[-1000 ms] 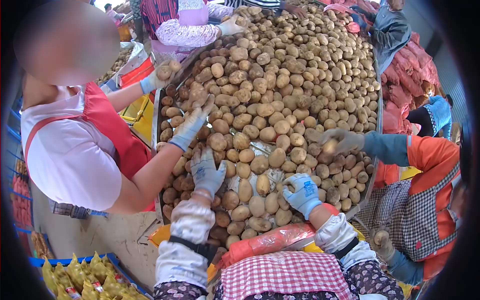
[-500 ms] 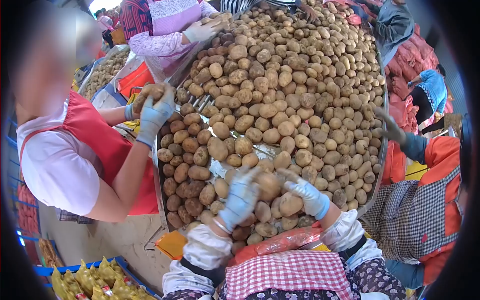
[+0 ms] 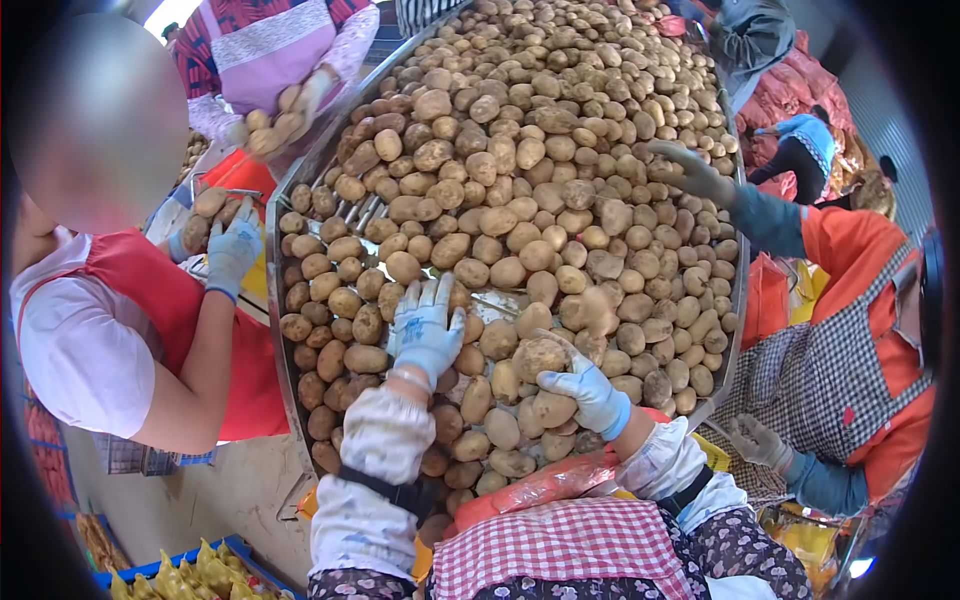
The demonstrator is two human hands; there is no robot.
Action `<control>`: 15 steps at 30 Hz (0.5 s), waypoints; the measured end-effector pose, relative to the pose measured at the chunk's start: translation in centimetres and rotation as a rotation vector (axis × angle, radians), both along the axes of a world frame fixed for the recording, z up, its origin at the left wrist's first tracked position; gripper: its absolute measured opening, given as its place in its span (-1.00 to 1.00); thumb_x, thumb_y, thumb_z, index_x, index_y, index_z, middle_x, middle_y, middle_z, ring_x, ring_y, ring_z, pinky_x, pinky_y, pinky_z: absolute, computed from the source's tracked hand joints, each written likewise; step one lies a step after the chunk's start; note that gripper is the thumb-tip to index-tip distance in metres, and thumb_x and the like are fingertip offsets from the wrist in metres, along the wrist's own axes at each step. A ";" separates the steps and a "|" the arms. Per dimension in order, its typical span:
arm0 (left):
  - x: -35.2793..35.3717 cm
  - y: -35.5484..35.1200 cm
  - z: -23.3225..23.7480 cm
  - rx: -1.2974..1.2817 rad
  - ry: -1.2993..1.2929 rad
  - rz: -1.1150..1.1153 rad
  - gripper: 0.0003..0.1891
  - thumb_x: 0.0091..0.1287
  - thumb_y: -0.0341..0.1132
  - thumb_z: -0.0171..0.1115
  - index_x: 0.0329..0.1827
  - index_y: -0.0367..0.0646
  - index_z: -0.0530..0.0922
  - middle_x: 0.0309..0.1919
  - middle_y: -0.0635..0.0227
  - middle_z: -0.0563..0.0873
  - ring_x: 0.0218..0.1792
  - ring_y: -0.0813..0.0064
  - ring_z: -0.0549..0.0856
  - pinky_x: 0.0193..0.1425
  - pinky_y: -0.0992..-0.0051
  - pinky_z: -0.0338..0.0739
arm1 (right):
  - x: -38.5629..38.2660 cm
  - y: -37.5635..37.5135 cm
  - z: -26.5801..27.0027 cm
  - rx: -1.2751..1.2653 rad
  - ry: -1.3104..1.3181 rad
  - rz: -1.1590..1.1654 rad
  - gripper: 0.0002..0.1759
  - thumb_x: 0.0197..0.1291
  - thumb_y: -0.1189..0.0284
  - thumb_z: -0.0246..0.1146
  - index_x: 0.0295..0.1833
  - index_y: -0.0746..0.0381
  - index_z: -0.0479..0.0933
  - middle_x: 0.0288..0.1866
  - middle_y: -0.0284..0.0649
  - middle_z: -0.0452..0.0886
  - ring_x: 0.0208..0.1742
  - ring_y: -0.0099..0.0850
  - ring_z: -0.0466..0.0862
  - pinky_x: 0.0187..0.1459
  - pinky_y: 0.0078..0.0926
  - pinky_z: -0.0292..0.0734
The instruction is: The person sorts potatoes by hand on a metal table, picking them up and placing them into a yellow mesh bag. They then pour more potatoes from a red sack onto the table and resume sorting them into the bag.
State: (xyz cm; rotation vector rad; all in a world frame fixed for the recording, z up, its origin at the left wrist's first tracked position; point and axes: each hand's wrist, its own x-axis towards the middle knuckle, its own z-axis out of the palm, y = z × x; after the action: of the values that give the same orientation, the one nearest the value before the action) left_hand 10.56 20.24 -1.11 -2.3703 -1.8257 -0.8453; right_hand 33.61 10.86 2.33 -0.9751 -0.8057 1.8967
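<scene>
Many brown potatoes (image 3: pixel 505 240) cover a metal-rimmed sorting table (image 3: pixel 742 300) in front of me. My left hand (image 3: pixel 425 328), in a pale blue and white glove, lies over the potatoes left of centre with its fingers stretched out and spread. To its right, my right hand (image 3: pixel 590 396) wears the same kind of glove. Its fingers are closed against a large potato (image 3: pixel 541 358) near the front edge, and another potato (image 3: pixel 553 408) sits just below them. A blurred potato (image 3: pixel 597 311) shows slightly farther forward.
At the left, a person in a red apron (image 3: pixel 190 300) holds potatoes; another person in a lilac apron (image 3: pixel 275 60) does too, at the far left corner. On the right, a co-worker's gloved hand (image 3: pixel 690 172) reaches over the table. A blue crate (image 3: pixel 235 545) with yellow bags stands lower left.
My left hand has moved left and forward, away from my right hand, and spread its fingers. The lilac-aproned person now holds potatoes against the body. The right co-worker's hand reaches farther in.
</scene>
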 end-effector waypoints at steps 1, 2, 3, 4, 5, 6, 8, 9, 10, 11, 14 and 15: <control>0.3 1.2 -0.8 -0.073 0.040 -0.006 -0.46 0.22 -0.14 0.20 0.27 -0.08 0.46 0.12 0.07 0.59 0.24 0.04 0.45 0.39 0.08 0.18 | 0.1 0.0 0.0 -0.001 -0.008 -0.009 -0.27 0.24 0.55 0.26 0.47 0.28 0.11 0.29 -0.21 0.44 0.29 -0.47 0.44 0.25 -0.52 0.39; 0.5 2.2 -1.5 -0.144 0.080 -0.014 -0.47 0.22 -0.13 0.20 0.27 -0.08 0.46 0.11 0.09 0.59 0.25 0.07 0.44 0.41 0.08 0.13 | 0.3 0.0 -0.2 0.059 -0.054 0.012 -0.28 0.25 0.55 0.26 0.47 0.28 0.11 0.28 -0.21 0.44 0.27 -0.48 0.45 0.24 -0.52 0.40; 0.8 2.9 -1.0 -0.144 0.072 -0.027 -0.47 0.22 -0.13 0.20 0.27 -0.08 0.46 0.11 0.09 0.59 0.25 0.07 0.44 0.41 0.08 0.13 | 0.5 -0.1 -0.2 0.119 -0.102 0.031 -0.28 0.26 0.54 0.26 0.47 0.28 0.11 0.28 -0.22 0.44 0.25 -0.49 0.46 0.23 -0.52 0.41; 0.9 3.1 -0.1 -0.260 0.069 -0.027 -0.47 0.22 -0.08 0.18 0.25 -0.08 0.48 0.07 0.10 0.61 0.23 0.08 0.46 0.43 0.08 0.12 | 0.4 -0.3 0.4 0.085 -0.120 0.003 -0.39 0.29 0.45 0.26 0.40 0.31 0.24 0.22 -0.22 0.49 0.21 -0.52 0.47 0.21 -0.55 0.41; 0.9 3.3 0.3 -0.374 0.068 -0.024 -0.48 0.23 -0.04 0.17 0.23 -0.07 0.49 0.03 0.11 0.63 0.21 0.10 0.48 0.44 0.09 0.11 | 0.7 -0.3 0.2 0.081 -0.126 -0.005 -0.39 0.29 0.45 0.26 0.40 0.31 0.24 0.22 -0.22 0.49 0.21 -0.52 0.47 0.21 -0.55 0.41; 0.6 2.9 -0.7 -0.293 -0.022 -0.041 -0.51 0.19 -0.06 0.24 0.15 -0.08 0.53 -0.05 0.12 0.66 0.18 0.12 0.49 0.41 0.08 0.13 | 0.9 -0.1 -0.2 0.103 -0.229 0.069 -0.45 0.31 0.40 0.25 0.35 0.32 0.31 0.18 -0.23 0.52 0.18 -0.53 0.49 0.20 -0.56 0.42; 0.0 0.9 -1.0 -0.334 -0.363 -0.083 -0.51 0.17 -0.09 0.27 0.13 -0.11 0.53 -0.08 0.11 0.66 0.16 0.11 0.51 0.38 0.06 0.18 | 0.5 0.1 -0.5 0.052 -0.308 0.157 -0.51 0.34 0.24 0.23 0.23 0.34 0.46 0.10 -0.22 0.60 0.13 -0.53 0.54 0.18 -0.57 0.43; -0.4 -0.7 -1.3 -0.385 -0.704 -0.117 -0.51 0.14 -0.13 0.30 0.12 -0.14 0.53 -0.10 0.11 0.66 0.13 0.10 0.52 0.34 0.05 0.22 | 0.1 -0.3 -0.3 0.043 -0.300 0.151 -0.51 0.34 0.24 0.23 0.23 0.34 0.46 0.10 -0.22 0.60 0.13 -0.53 0.54 0.18 -0.57 0.43; -0.8 -2.7 -1.1 -0.396 -0.697 -0.118 -0.51 0.14 -0.13 0.30 0.12 -0.14 0.53 -0.10 0.11 0.66 0.13 0.10 0.52 0.34 0.05 0.22 | -0.3 -0.8 0.0 0.067 -0.477 0.162 -0.49 0.33 0.21 0.23 0.24 0.34 0.46 0.12 -0.19 0.59 0.13 -0.51 0.56 0.18 -0.58 0.43; -1.1 -4.7 -0.6 -0.341 -0.705 -0.071 -0.53 0.14 -0.18 0.30 0.10 -0.17 0.53 -0.09 0.10 0.65 0.12 0.05 0.52 0.30 0.04 0.27 | -0.6 -1.0 0.2 0.099 -0.657 0.178 -0.46 0.32 0.19 0.24 0.25 0.34 0.45 0.14 -0.16 0.59 0.13 -0.50 0.57 0.17 -0.58 0.43; -2.2 -10.9 1.5 -0.175 -0.407 0.004 -0.58 0.15 -0.28 0.26 0.09 -0.22 0.53 -0.05 0.09 0.63 0.11 -0.02 0.52 0.28 0.04 0.32 | 1.6 -0.9 0.4 -0.058 -0.291 0.083 -0.44 0.33 0.12 0.18 0.26 0.31 0.43 0.12 -0.08 0.59 0.12 -0.33 0.61 0.09 -0.45 0.54; -2.5 -12.7 1.6 -0.063 -0.108 0.021 -0.60 0.17 -0.32 0.23 0.09 -0.23 0.53 -0.03 0.08 0.61 0.12 -0.06 0.51 0.29 0.03 0.31 | 2.5 -0.8 0.9 -0.314 0.159 0.007 -0.44 0.34 0.11 0.16 0.27 0.30 0.41 0.10 -0.07 0.59 0.11 -0.28 0.62 0.04 -0.39 0.58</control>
State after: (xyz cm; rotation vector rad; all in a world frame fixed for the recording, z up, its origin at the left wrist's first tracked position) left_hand 8.03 7.54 0.53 -2.3817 -1.9414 -0.9452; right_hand 36.15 10.07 3.19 -0.9915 -0.4270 2.1175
